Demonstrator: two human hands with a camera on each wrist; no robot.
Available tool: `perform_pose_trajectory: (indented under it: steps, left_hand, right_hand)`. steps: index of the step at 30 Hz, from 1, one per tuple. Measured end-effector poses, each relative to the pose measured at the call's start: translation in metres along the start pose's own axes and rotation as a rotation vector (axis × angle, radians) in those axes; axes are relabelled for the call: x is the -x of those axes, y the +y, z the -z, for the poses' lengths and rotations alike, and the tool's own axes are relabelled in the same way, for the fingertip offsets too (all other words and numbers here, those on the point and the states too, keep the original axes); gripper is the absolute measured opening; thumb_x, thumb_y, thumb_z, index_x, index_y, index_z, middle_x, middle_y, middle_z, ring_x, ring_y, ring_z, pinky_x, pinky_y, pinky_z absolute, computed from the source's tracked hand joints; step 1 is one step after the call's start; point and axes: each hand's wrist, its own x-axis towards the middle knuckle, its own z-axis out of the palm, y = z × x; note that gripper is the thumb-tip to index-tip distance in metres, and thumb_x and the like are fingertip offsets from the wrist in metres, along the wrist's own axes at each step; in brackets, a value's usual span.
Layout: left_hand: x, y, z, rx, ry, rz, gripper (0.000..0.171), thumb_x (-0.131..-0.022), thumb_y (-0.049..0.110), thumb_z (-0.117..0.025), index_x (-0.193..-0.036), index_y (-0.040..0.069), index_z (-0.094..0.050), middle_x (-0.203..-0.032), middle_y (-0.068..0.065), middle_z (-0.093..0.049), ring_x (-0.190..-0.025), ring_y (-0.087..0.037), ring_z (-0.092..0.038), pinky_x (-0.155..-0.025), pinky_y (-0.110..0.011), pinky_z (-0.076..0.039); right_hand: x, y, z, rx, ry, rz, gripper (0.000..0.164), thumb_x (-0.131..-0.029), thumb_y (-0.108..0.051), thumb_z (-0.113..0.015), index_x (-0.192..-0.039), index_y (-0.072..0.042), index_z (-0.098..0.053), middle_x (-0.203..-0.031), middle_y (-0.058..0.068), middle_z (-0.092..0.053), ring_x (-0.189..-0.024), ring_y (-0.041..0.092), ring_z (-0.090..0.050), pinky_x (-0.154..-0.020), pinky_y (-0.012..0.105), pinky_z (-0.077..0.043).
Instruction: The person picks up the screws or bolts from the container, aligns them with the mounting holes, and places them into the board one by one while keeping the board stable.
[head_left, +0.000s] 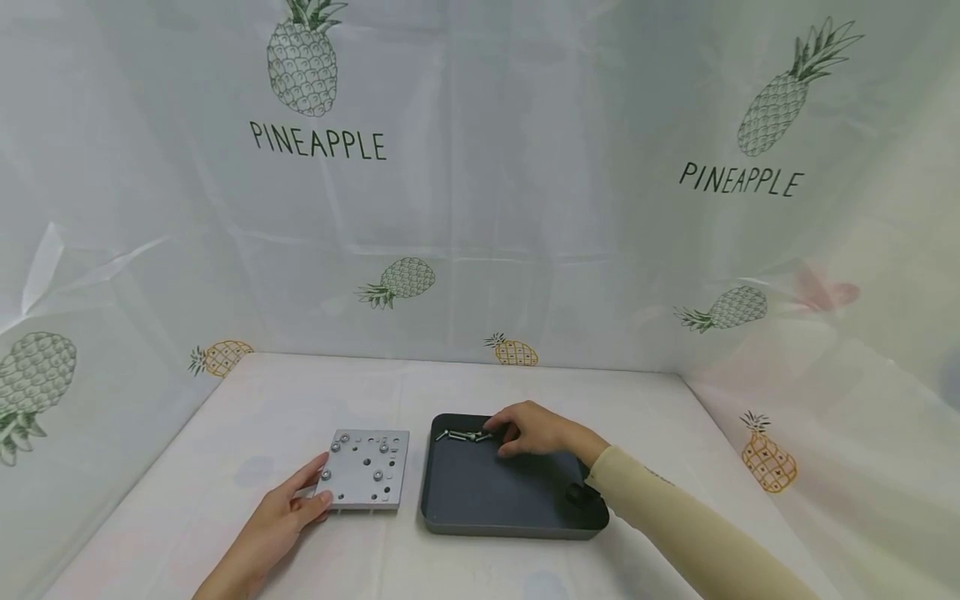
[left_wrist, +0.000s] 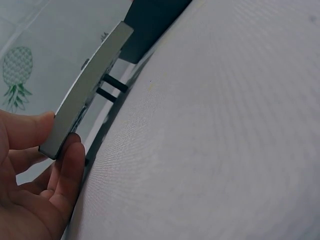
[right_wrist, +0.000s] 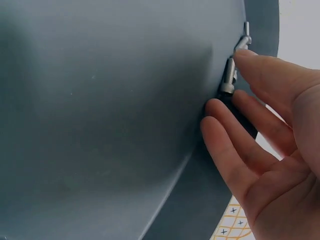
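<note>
My left hand (head_left: 273, 525) grips the near left corner of a square silver metal plate (head_left: 352, 479), thumb above and fingers below. Several socket-head screws sit in the plate's holes. In the left wrist view the plate (left_wrist: 92, 90) is tilted on edge, and dark screw shanks (left_wrist: 115, 83) stick out of its underside. My right hand (head_left: 536, 429) hovers over the far side of a dark grey tray (head_left: 495, 492). Several loose silver screws (head_left: 453, 435) lie along its far wall. In the right wrist view, thumb and forefinger are spread around a screw (right_wrist: 229, 75); firm contact cannot be made out.
A small black object (head_left: 577, 493) sits at the tray's right side, partly hidden by the right forearm. The table (head_left: 300, 392) has a pale cloth cover. A pineapple-print curtain (head_left: 525, 208) hangs behind and at both sides.
</note>
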Motion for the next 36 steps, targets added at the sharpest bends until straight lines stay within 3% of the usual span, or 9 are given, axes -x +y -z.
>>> perform_pose_trajectory:
  steps: [16, 25, 31, 36]
  left_hand:
    - [0.001, 0.0, -0.001, -0.004, 0.007, -0.002, 0.074, -0.104, 0.023, -0.07, -0.168, 0.014, -0.033, -0.161, -0.03, -0.035, -0.109, -0.02, -0.063, -0.094, -0.027, -0.06]
    - [0.001, 0.001, -0.001, -0.016, 0.012, -0.008, 0.073, -0.105, 0.021, -0.068, -0.168, 0.013, -0.032, -0.161, -0.031, -0.035, -0.11, -0.019, -0.063, -0.093, -0.026, -0.06]
    - [0.001, 0.002, -0.001, -0.02, 0.011, -0.016, 0.073, -0.105, 0.021, -0.068, -0.168, 0.012, -0.031, -0.161, -0.031, -0.035, -0.11, -0.019, -0.064, -0.094, -0.028, -0.061]
    - [0.0, 0.001, -0.001, -0.019, 0.008, -0.008, 0.072, -0.105, 0.02, -0.067, -0.168, 0.011, -0.032, -0.161, -0.032, -0.034, -0.111, -0.018, -0.064, -0.093, -0.027, -0.061]
  right_hand:
    - [-0.004, -0.007, -0.011, 0.104, 0.072, -0.008, 0.033, -0.092, -0.008, -0.082, -0.124, 0.002, -0.075, -0.119, 0.013, -0.077, -0.086, 0.012, -0.072, -0.077, 0.022, -0.059]
    - [-0.009, -0.015, -0.019, 0.172, 0.184, -0.024, 0.022, -0.087, -0.006, -0.087, -0.108, 0.001, -0.081, -0.101, 0.01, -0.08, -0.09, 0.023, -0.074, -0.079, 0.032, -0.062]
    - [-0.014, -0.018, -0.027, 0.208, 0.257, -0.047, 0.013, -0.088, -0.005, -0.087, -0.1, -0.002, -0.083, -0.09, 0.007, -0.08, -0.078, 0.016, -0.072, -0.07, 0.029, -0.06]
    - [-0.015, -0.018, -0.03, 0.211, 0.264, -0.062, 0.009, -0.089, -0.005, -0.085, -0.098, -0.004, -0.083, -0.087, 0.005, -0.079, -0.075, 0.014, -0.07, -0.069, 0.028, -0.059]
